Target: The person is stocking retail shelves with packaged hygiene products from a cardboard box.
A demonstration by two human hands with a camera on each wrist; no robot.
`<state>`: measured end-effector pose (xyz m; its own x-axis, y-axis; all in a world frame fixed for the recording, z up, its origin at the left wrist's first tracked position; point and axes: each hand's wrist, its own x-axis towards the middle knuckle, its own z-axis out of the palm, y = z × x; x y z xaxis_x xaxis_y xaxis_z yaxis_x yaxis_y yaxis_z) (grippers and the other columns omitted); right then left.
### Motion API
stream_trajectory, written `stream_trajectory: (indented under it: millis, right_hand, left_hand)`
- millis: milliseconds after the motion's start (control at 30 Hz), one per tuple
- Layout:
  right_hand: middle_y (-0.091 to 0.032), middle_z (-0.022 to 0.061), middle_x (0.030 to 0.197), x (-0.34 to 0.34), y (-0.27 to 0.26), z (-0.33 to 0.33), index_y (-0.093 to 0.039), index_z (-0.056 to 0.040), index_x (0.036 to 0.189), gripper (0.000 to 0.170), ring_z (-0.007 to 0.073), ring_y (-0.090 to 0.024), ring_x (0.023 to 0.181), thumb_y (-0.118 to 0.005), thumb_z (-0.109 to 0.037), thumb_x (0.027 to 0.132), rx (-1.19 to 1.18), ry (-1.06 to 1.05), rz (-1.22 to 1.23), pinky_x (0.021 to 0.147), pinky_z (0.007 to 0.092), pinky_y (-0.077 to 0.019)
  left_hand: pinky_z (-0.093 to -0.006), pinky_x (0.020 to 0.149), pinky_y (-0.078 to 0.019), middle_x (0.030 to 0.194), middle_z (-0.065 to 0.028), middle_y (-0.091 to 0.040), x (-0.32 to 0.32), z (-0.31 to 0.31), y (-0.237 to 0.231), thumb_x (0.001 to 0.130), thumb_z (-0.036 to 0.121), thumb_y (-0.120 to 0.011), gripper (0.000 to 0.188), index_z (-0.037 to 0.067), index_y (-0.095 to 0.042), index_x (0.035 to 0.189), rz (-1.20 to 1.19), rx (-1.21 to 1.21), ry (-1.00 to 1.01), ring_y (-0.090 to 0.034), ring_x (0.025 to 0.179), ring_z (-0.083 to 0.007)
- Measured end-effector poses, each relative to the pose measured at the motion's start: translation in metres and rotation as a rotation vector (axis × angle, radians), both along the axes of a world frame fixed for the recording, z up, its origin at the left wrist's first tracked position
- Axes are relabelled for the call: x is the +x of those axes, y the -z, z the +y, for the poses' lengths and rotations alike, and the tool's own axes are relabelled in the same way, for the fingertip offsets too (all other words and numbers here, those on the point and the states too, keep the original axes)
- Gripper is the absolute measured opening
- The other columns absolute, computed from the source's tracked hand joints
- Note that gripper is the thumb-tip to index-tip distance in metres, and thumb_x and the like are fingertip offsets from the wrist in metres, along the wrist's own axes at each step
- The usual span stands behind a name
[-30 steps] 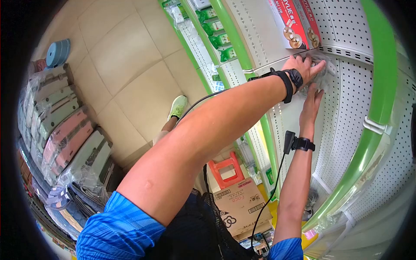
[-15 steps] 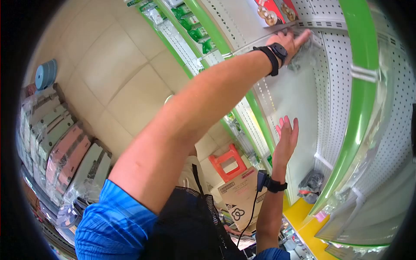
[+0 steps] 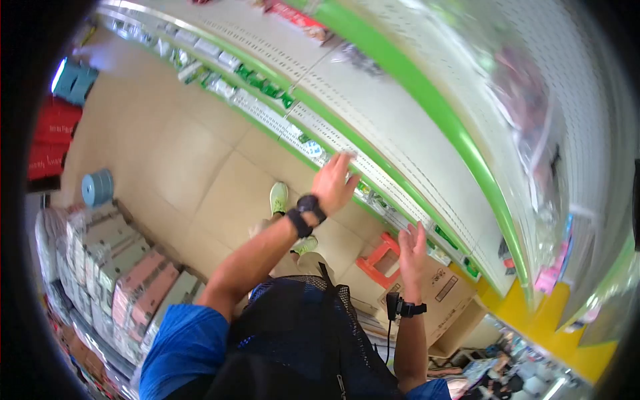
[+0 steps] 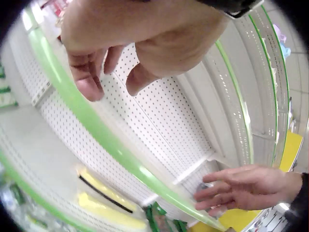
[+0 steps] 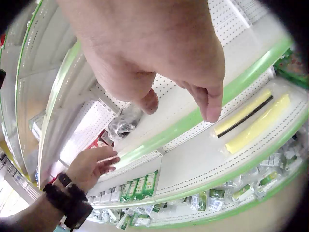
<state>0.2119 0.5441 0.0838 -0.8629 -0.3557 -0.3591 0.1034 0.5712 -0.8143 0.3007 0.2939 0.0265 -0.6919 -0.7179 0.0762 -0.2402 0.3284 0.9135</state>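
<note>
My left hand (image 3: pixel 335 185) hovers in front of the shelf edges with its fingers loosely bent and nothing in them. In the left wrist view, a gap shows between the thumb and fingers of that left hand (image 4: pixel 130 53). To the right in the head view, my right hand (image 3: pixel 413 257) is raised with its fingers apart, also holding nothing. A crumpled clear plastic bag with dark contents (image 5: pixel 124 124) lies on the shelf beside a red box (image 5: pixel 100 140), away from both hands.
White perforated shelves with green edges (image 3: pixel 460 137) run along the right. Yellow strips in clear wrap (image 5: pixel 258 123) lie on a lower shelf. An orange stool (image 3: pixel 380 260) and a cardboard box (image 3: pixel 443 293) stand on the floor. Wrapped suitcases (image 3: pixel 137 283) line the left side.
My left hand has left the plastic bag and drawn back toward my body. The right hand, first close to the bag, has moved down and away. The head view has turned toward the floor.
</note>
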Motion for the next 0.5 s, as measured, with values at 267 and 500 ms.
stream_trajectory:
  millis: [267, 500]
  right_hand:
    - [-0.045, 0.0295, 0.141, 0.04, 0.012, 0.188, -0.028, 0.003, 0.148, 0.073, 0.0348, -0.053, 0.127, -0.068, -0.019, 0.091, -0.086, 0.224, 0.217, 0.101, 0.0392, -0.0469]
    - [-0.057, 0.0291, 0.125, 0.048, 0.007, 0.327, -0.041, 0.0085, 0.136, 0.056, 0.0351, -0.06, 0.116, -0.065, -0.014, 0.09, 0.077, 0.542, 0.269, 0.093, 0.0389, -0.0512]
  left_hand:
    - [-0.0287, 0.058, -0.0535, 0.071, -0.0092, -0.071, 0.068, 0.132, 0.043, 0.088, 0.018, -0.068, 0.018, 0.004, -0.072, 0.097, -0.164, 0.285, 0.414, -0.068, 0.062, -0.0143]
    - [-0.0286, 0.057, -0.0499, 0.066, -0.008, -0.068, 0.065, 0.165, 0.026, 0.089, 0.026, -0.067, 0.024, 0.003, -0.073, 0.093, -0.486, 0.174, 0.506, -0.064, 0.059, -0.0118]
